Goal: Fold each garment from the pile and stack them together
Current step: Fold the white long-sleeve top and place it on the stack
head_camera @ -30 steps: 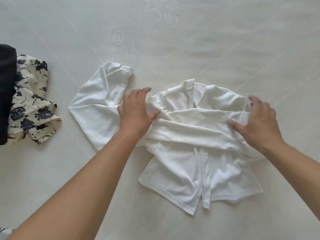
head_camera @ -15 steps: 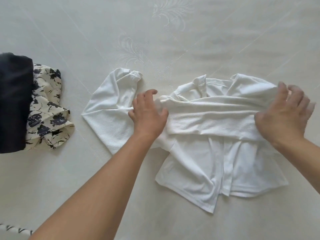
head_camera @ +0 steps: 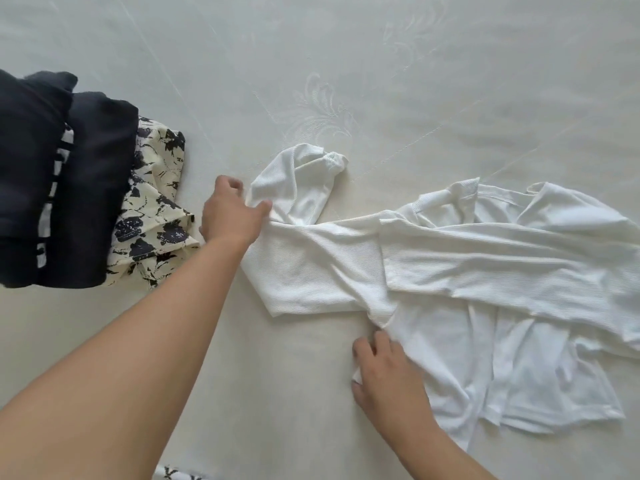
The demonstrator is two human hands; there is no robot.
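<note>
Now we see the white garment (head_camera: 450, 278) spread crumpled across the right half of the bed (head_camera: 381, 64), one sleeve laid over its chest. Our left hand (head_camera: 230, 213) pinches the other sleeve's edge at mid-bed; our right hand (head_camera: 384, 372), near the bed's front edge, has fingers curled on the hem. At the left edge sits a folded stack (head_camera: 69, 181) of dark and floral clothes.

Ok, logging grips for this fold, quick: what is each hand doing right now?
Left hand: pinches the sleeve of the white garment near its left end.
Right hand: grips the garment's lower left edge, fingers curled round the fabric.
</note>
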